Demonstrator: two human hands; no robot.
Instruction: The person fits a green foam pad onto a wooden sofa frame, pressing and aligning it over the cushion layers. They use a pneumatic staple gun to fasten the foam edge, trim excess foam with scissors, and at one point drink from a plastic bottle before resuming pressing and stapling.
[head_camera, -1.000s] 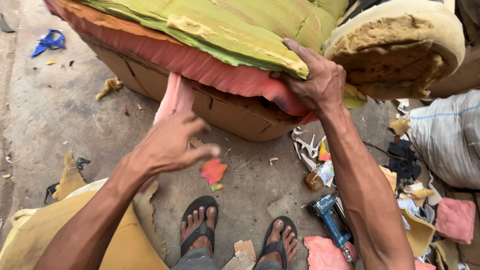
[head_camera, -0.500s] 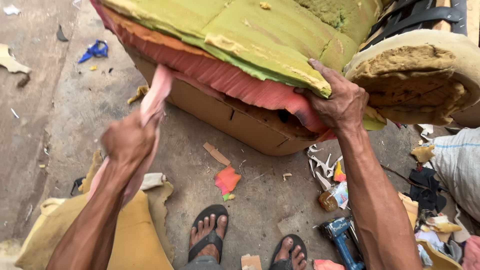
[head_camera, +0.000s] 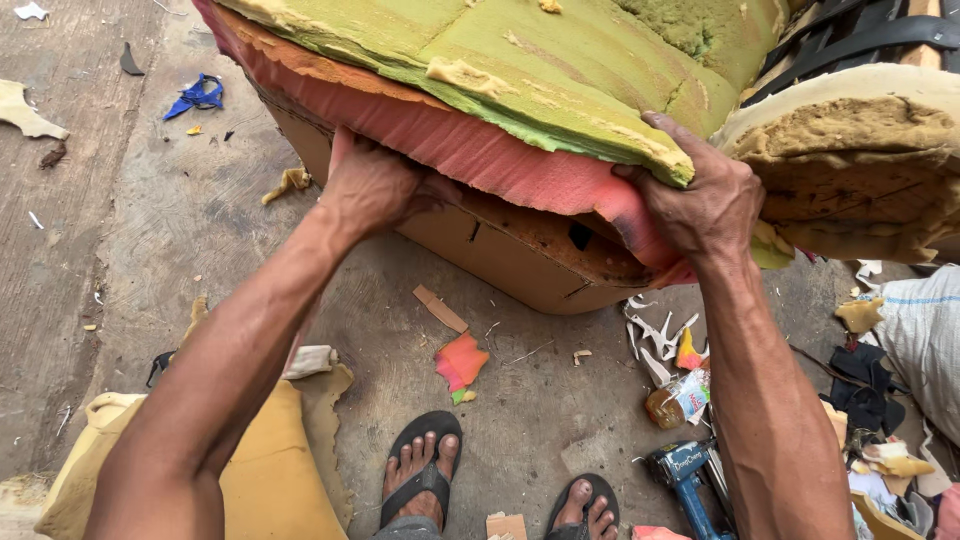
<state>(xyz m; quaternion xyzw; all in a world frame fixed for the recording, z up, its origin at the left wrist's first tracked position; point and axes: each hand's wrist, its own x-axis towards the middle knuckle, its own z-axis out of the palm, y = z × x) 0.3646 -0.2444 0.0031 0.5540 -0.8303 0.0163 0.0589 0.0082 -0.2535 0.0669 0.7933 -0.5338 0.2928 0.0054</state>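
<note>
Comparing with a second ago: left hand (head_camera: 372, 185) has moved from mid-frame up to the pink foam layer (head_camera: 480, 150), apparently gripping its edge. Right hand (head_camera: 705, 195) still clamps the green foam (head_camera: 520, 70) at centre right.

The left hand's (head_camera: 372, 185) fingertips vanish under the pink foam layer (head_camera: 470, 145), so its grip there cannot be made out. The right hand's (head_camera: 705, 200) thumb is hidden beneath the green foam (head_camera: 520, 70). The frame's top edge cuts off the foam stack, the bottom edge the blue power tool (head_camera: 685, 480) and yellow cushion (head_camera: 265, 470).
</note>
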